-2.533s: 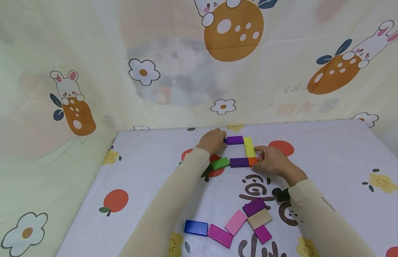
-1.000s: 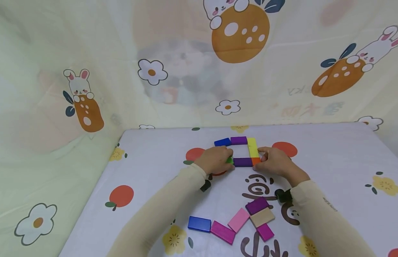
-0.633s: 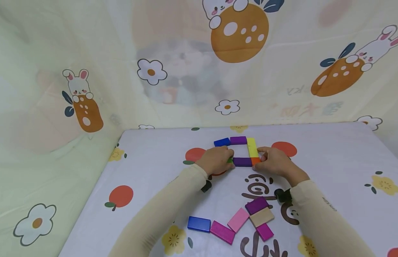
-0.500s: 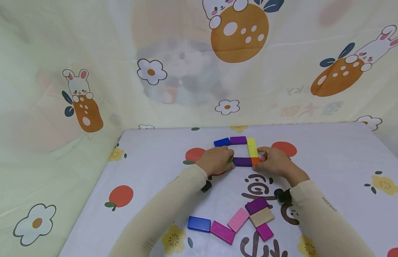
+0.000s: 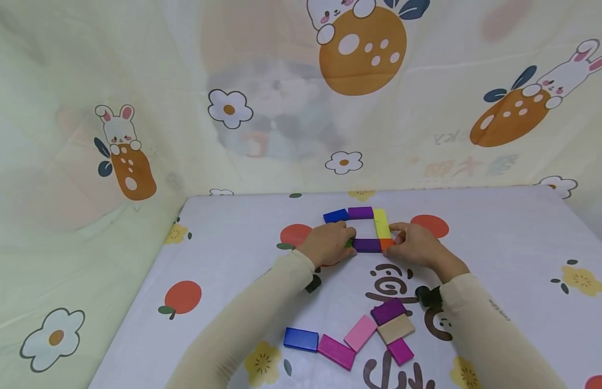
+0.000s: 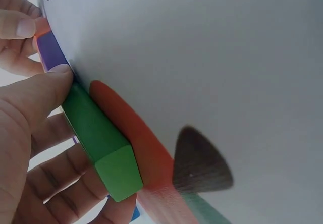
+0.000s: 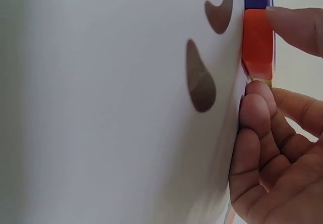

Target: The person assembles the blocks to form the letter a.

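Several coloured blocks lie end to end in a three-sided outline: blue block point(image 5: 335, 216), purple block point(image 5: 361, 213), yellow block point(image 5: 381, 223), orange block point(image 5: 386, 245), dark purple block point(image 5: 366, 245) and green block point(image 6: 101, 133). My left hand point(image 5: 326, 243) holds the green block, thumb on its near side by the dark purple block, fingers along its far side. In the head view that hand covers most of the green one. My right hand point(image 5: 416, 246) pinches the orange block at the corner, thumb on it and curled fingers at its right end beside the yellow block.
Nearer the front lie a blue block point(image 5: 301, 340), a magenta block point(image 5: 336, 351), a pink block point(image 5: 361, 333), a purple block point(image 5: 388, 311), a tan block point(image 5: 396, 329) and a small magenta block point(image 5: 400, 351). A printed cloth wall point(image 5: 276, 167) rises behind the table.
My left hand has left the blue block at the far side and come nearer, onto the green block. The blue block is now uncovered. My right hand stays at the orange corner.
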The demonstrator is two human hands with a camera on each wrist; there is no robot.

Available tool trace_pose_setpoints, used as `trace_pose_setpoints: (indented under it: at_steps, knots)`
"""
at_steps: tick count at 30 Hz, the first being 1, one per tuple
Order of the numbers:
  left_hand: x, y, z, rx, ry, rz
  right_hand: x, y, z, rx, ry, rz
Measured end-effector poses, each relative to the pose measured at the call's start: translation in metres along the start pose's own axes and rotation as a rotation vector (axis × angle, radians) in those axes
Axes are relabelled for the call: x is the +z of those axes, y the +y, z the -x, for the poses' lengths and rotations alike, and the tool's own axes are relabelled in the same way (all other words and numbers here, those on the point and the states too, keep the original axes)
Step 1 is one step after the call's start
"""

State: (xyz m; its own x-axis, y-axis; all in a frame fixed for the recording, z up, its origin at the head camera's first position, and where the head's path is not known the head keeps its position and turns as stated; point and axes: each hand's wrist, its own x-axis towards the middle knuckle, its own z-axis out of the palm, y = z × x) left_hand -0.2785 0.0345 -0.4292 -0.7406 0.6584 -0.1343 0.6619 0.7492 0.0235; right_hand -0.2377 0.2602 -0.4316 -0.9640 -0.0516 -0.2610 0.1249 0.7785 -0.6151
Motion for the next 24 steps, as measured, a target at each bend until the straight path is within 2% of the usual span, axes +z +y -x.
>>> trace_pose_setpoints:
  at_steps: [11, 24]
  knots:
    - [0.0019, -0.0001, 0.0004, -0.009, 0.005, 0.009, -0.0009, -0.0003, 0.0003, -0.025, 0.003, -0.037]
    - [0.0015, 0.0007, 0.0013, -0.008, 0.009, 0.013, -0.0002, -0.0002, -0.0013, -0.001, -0.004, -0.046]
